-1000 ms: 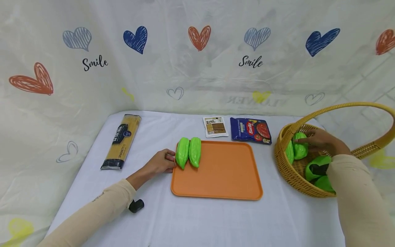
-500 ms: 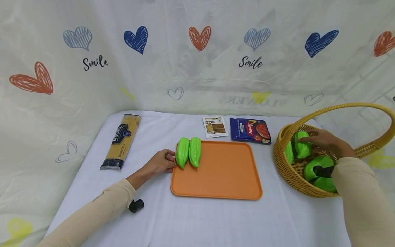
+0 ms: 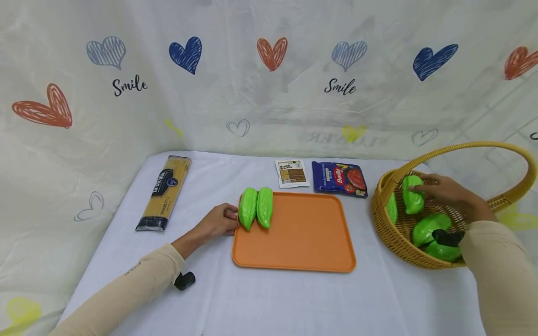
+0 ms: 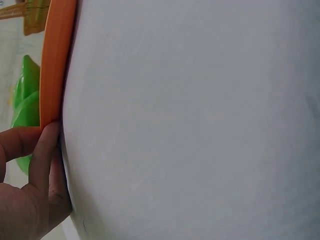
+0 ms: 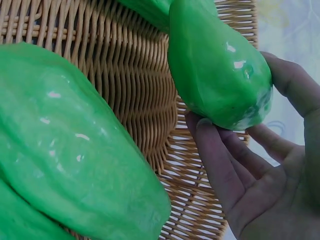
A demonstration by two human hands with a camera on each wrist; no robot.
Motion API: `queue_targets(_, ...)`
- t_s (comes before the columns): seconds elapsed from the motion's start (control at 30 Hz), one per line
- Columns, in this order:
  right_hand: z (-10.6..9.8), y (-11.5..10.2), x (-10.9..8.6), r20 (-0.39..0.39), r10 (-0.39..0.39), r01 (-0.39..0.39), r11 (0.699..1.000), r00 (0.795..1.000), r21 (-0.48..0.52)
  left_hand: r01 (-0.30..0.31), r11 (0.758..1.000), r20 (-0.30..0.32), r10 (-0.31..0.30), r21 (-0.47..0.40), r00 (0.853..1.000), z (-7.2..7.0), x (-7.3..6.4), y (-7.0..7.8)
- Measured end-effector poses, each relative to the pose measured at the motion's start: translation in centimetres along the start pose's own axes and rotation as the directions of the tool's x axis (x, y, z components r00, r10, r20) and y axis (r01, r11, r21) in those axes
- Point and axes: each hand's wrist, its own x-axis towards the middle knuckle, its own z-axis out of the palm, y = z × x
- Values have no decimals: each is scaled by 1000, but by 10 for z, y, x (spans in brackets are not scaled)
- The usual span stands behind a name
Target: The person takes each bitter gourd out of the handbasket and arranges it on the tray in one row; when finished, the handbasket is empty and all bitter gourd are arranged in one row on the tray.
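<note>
My right hand (image 3: 445,193) holds a glossy green ridged gourd (image 3: 413,195) inside the wicker basket (image 3: 392,242). In the right wrist view, thumb and fingers grip one blunt end of this gourd (image 5: 220,75), which is raised above the basket's weave. Several more green gourds (image 5: 75,140) lie in the basket around it. At the tray's left edge my left hand (image 3: 218,220) pinches the rim of the orange tray (image 3: 311,233); the left wrist view shows its fingertips on that rim (image 4: 54,75). Two green gourds (image 3: 265,207) lie side by side at the tray's upper left.
A spaghetti pack (image 3: 165,193) lies at the left of the white-clothed table (image 3: 269,303). Behind the tray are a small white packet (image 3: 292,173) and a blue Barilla pouch (image 3: 339,179). The basket's tall handle (image 3: 475,144) arches beyond the right hand.
The right hand has shifted slightly right and up in the basket, and the gourd it holds has tilted and moved a little with it. The left hand and tray look almost unchanged.
</note>
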Motion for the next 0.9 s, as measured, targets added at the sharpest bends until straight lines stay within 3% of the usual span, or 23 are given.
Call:
queue_targets(0.43, 7, -12, -15, 26, -129, 130, 991, 991, -21, 6, 1000, 4, -6, 0, 1000, -2, -1, -2)
queue_targets(0.9, 5, -18, -38, -1, -159, 159, 987, 987, -23, -3, 1000, 5, 3, -2, 1000, 0, 0, -1)
